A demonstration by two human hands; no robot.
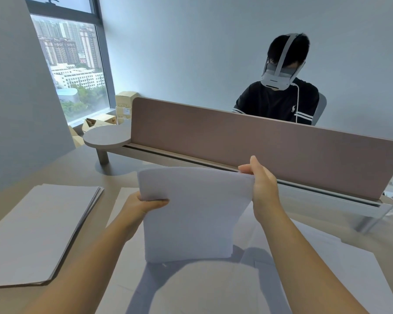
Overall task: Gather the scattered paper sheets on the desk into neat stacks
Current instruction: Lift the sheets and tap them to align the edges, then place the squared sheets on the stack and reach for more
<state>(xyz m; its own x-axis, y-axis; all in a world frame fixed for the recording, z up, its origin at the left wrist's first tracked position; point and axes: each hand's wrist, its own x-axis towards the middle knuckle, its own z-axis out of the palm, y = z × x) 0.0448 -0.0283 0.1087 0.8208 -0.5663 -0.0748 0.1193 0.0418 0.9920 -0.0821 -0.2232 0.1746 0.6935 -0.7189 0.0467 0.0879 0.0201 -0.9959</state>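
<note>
A bundle of white paper sheets [191, 211] stands upright above the desk, its lower edge near the loose sheets beneath. My left hand [143, 203] grips its left edge, thumb across the front. My right hand [260, 184] pinches the top right corner, which curls over. On the left of the desk lies a flat stack of sheets [39, 232], its edges slightly fanned. More loose white sheets [327, 268] are spread over the desk under and to the right of my arms.
A brown divider panel [259, 141] runs across the far side of the desk [61, 168], with a small round shelf [107, 137] at its left end. Behind the panel sits a person [279, 98] wearing a headset. Cardboard boxes [123, 105] stand by the window.
</note>
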